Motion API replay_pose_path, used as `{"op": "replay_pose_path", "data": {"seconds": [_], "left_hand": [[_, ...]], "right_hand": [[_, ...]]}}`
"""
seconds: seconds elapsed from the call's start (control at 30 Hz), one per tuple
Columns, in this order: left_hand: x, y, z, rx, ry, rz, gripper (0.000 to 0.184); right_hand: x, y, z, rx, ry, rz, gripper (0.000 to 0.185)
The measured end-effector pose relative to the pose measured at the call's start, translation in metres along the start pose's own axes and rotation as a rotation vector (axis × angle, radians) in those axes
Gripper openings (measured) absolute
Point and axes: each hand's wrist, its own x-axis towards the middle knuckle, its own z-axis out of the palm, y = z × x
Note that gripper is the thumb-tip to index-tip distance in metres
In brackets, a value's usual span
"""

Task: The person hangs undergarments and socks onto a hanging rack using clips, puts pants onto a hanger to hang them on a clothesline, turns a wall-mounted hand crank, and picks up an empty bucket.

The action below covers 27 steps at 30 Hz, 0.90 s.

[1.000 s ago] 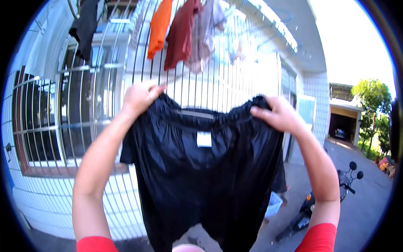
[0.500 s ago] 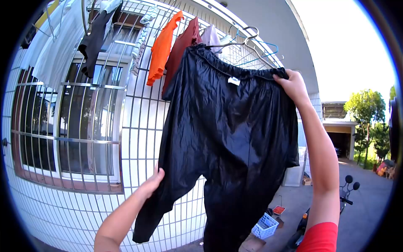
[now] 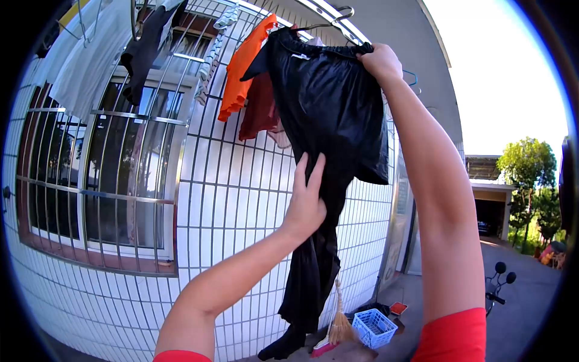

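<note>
Shiny black trousers (image 3: 332, 111) with a gathered elastic waistband and a small white label hang from a metal hanger (image 3: 345, 13). My right hand (image 3: 381, 63) grips the right end of the waistband, up near the hanger. Lower down, my left hand (image 3: 306, 208) lies against the trouser legs, fingers stretched upward and apart on the fabric; the thumb is hidden. Below it the legs bunch together and dangle. Just behind the waistband hang an orange garment (image 3: 244, 69) and a dark red garment (image 3: 259, 111).
A white tiled wall (image 3: 226, 211) with a barred window (image 3: 126, 175) stands on the left. White clothes (image 3: 99, 60) and a dark garment (image 3: 143, 60) hang upper left. On the ground are a blue crate (image 3: 374, 329), a broom (image 3: 341, 323) and a red container (image 3: 398, 308). Scooter mirrors (image 3: 500, 268) show at right.
The trousers have turned and moved up and left, their legs now gathered together. My left hand has moved right and up, from the left leg's outer edge onto the legs' front. My right hand still grips the waistband.
</note>
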Motion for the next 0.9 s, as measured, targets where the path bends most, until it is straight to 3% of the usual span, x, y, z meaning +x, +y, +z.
{"op": "replay_pose_path", "data": {"seconds": [0.03,0.07,0.1,0.13,0.23,0.3,0.9], "left_hand": [[0.024,-0.009,-0.003,-0.103,0.041,0.002,0.072],[0.044,-0.023,-0.006,-0.163,0.169,0.137,0.063],[0.062,-0.027,-0.014,-0.458,0.137,0.034,0.058],[0.078,-0.042,-0.016,-0.233,0.259,0.029,0.051],[0.105,-0.052,-0.046,-0.188,0.267,-0.042,0.046],[0.111,-0.055,-0.059,0.006,0.297,-0.025,0.045],[0.094,-0.048,-0.100,0.049,0.232,0.029,0.035]], "right_hand": [[0.000,-0.013,-0.004,-0.016,0.021,0.013,0.041],[0.004,-0.018,-0.003,-0.017,0.024,0.011,0.041],[0.010,-0.024,-0.002,-0.015,0.065,-0.003,0.039],[0.014,-0.030,0.000,-0.009,0.107,-0.020,0.037],[0.018,-0.044,-0.002,-0.004,0.119,-0.036,0.037],[0.021,-0.050,-0.003,-0.015,0.096,-0.024,0.036],[0.028,-0.059,0.012,-0.063,-0.074,0.043,0.037]]}}
